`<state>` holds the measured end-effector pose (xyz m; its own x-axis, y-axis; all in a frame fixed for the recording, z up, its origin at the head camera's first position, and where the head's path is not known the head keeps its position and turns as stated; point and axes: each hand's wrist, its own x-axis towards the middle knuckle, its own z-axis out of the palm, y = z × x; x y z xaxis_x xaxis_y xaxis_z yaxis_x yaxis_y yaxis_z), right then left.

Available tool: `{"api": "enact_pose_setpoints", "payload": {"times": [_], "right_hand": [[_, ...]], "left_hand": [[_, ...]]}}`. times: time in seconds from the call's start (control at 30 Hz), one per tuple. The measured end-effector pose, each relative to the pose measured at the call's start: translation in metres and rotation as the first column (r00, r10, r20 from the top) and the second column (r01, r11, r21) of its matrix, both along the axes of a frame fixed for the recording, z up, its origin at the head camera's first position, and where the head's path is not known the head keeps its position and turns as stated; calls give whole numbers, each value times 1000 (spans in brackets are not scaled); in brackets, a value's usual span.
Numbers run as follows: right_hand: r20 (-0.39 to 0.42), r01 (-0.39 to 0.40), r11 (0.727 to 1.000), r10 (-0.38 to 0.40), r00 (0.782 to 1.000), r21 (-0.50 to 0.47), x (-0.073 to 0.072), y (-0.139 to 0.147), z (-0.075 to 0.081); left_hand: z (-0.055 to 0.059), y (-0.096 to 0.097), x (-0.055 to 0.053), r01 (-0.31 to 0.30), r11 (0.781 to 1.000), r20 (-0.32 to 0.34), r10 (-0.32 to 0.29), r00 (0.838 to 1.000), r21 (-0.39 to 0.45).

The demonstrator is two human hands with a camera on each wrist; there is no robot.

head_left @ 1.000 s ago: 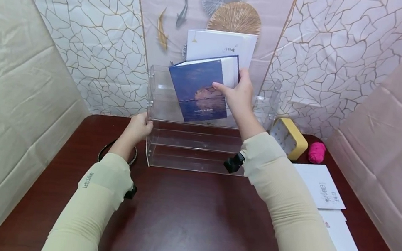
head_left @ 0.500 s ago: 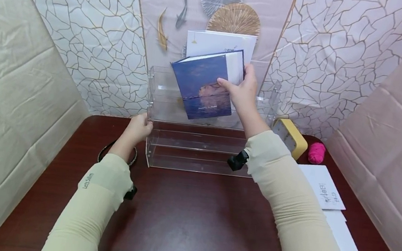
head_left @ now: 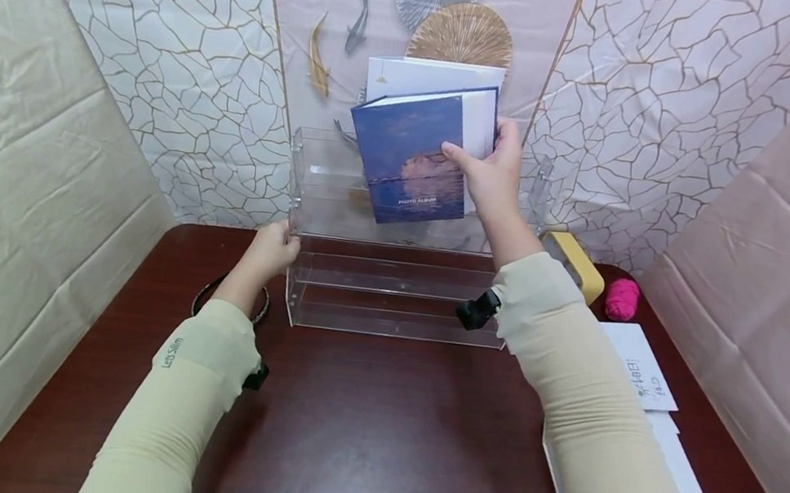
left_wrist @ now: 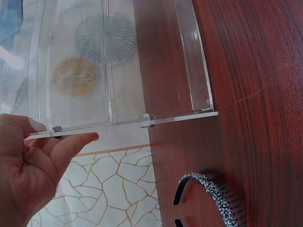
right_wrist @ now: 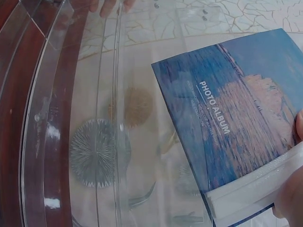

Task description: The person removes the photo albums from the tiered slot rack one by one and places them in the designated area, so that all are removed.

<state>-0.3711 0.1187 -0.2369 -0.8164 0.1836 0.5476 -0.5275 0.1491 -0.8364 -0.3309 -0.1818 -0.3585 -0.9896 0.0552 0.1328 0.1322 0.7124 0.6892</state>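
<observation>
In the head view my right hand (head_left: 496,177) grips a blue photo album (head_left: 416,159) by its right edge, thumb across the cover and fingers behind. The album tilts, its left side lower, in front of the upper part of a clear acrylic rack (head_left: 390,283). Behind the album stands a white book (head_left: 431,74), mostly hidden by it. My left hand (head_left: 272,248) pinches the rack's left side panel. The left wrist view shows the thumb on one face of that panel (left_wrist: 94,126) and fingers on the other. The words PHOTO ALBUM show on the cover in the right wrist view.
A sparkly black headband (left_wrist: 208,189) lies on the dark wooden table by the rack's left side. To the right are a yellow-framed box (head_left: 581,265), a pink ball of yarn (head_left: 622,299) and a stack of white papers or booklets (head_left: 646,368). Patterned fabric hangs behind.
My right hand has carried the photo album up and to the right, so it covers more of the white book's lettering. The left hand keeps its place on the rack.
</observation>
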Motion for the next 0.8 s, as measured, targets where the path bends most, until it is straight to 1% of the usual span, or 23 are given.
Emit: {"api": "enact_pose_setpoints", "payload": {"times": [0.1,0.27,0.53,0.8], "right_hand": [[-15,-15,999,14,1000,-41,-1,3,1],[-25,-46,996,44,999,-79,-1,8,5],[4,-67,991,68,998,-114,2,14,10],[-16,-77,987,76,997,-143,6,16,9]], "left_hand": [[0,0,1,2,1000,-10,-2,1000,-7],[2,0,2,6,1000,-6,-7,1000,-6],[3,-1,0,15,1000,-2,-15,1000,12],[1,-1,1,6,1000,33,-6,999,15]]}}
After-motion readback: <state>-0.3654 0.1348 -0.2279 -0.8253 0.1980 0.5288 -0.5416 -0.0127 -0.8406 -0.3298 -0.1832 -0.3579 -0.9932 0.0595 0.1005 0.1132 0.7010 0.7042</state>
